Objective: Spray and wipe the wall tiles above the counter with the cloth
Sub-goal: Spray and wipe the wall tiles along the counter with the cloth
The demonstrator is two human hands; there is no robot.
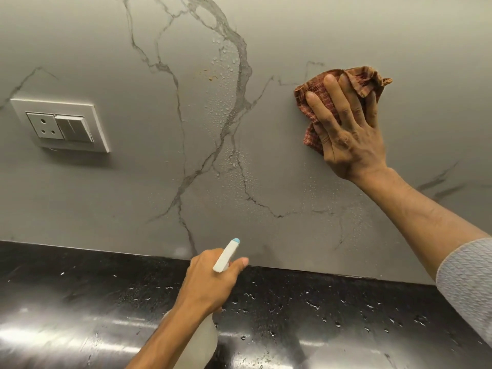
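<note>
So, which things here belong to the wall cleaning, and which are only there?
For the job: cloth under right hand; spray bottle in left hand; wet wall tiles.
Only there: socket and switch plate; black counter.

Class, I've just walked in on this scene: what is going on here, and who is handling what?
A person is cleaning a marbled grey wall above a dark counter. The right hand presses a reddish cloth flat on the wall. The left hand holds a spray bottle aimed at the wall. Spray droplets bead on the unwiped middle; a socket plate sits further left.
</note>
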